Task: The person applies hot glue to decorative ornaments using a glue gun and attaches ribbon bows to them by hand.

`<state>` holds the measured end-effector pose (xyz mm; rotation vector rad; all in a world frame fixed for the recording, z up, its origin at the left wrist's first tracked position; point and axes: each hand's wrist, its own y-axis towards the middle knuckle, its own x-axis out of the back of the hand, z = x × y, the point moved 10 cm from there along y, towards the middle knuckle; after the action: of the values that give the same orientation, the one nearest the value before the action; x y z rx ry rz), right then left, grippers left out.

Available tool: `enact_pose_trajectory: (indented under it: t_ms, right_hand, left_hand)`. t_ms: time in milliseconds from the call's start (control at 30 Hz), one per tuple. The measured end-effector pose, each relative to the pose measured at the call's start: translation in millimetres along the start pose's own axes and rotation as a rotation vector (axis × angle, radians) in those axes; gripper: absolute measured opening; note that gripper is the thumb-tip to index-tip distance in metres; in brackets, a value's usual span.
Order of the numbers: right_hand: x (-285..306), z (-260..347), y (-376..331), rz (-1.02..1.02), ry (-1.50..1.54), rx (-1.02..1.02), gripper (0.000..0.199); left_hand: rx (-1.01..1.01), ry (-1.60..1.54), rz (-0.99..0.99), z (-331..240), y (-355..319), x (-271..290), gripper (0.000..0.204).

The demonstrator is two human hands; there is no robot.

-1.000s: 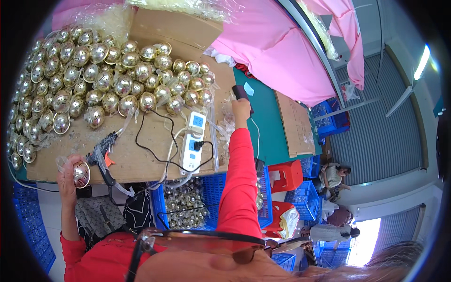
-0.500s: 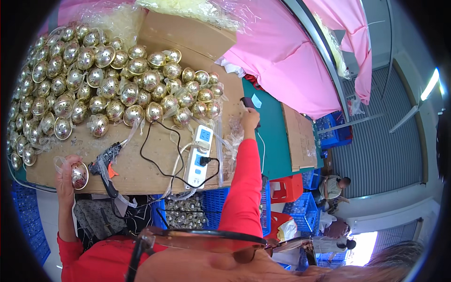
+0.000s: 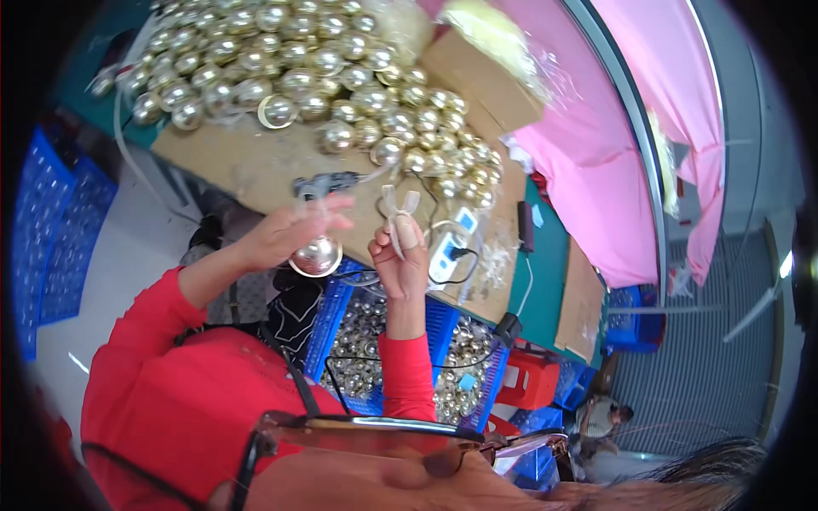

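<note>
Bow to bauble — joining step, I judge.
I see left hand [image 3: 285, 234] fingers cupping gold bauble [image 3: 316, 255]; right hand [image 3: 402, 264] pinching pale bow [image 3: 397, 213] above the worktop [image 3: 247, 166] — next needs alignment.

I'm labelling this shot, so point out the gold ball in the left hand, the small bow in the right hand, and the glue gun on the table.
gold ball [image 3: 316, 255], head view, on its shiny rounded side.
small bow [image 3: 399, 207], head view, on its middle knot.
glue gun [image 3: 328, 183], head view, on its dark body.
</note>
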<state>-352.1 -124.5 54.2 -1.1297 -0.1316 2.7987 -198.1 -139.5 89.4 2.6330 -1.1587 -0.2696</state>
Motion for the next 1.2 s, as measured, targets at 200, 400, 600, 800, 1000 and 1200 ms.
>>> enact_pose_trajectory:
  t_ms: [200,400,600,800,1000,1200]
  right_hand:
    - [-48,-85,-18,0.017,-0.064,-0.077,0.020]
    - [-89,-138,-30,0.148,-0.006,-0.091,0.017]
    - [-99,-154,-44,0.178,-0.197,-0.051,0.028]
    - [-125,-130,-55,0.234,-0.497,0.185,0.037]
    - [-121,-154,-57,0.222,-0.274,0.056,0.029]
    - [-118,-161,-61,0.170,-0.108,0.009,0.020]
  left_hand:
    - [0.037,-0.106,-0.162,-16,-56,35,0.043]
    - [0.029,-0.084,-0.245,-21,-104,68,0.041]
    - [-0.002,-0.016,-0.305,-25,-135,91,0.041]
    - [-0.015,-0.020,-0.307,-33,-148,92,0.042]
    - [0.007,-0.141,-0.291,-37,-155,84,0.043]
    - [-0.007,-0.148,-0.309,-40,-160,80,0.045]
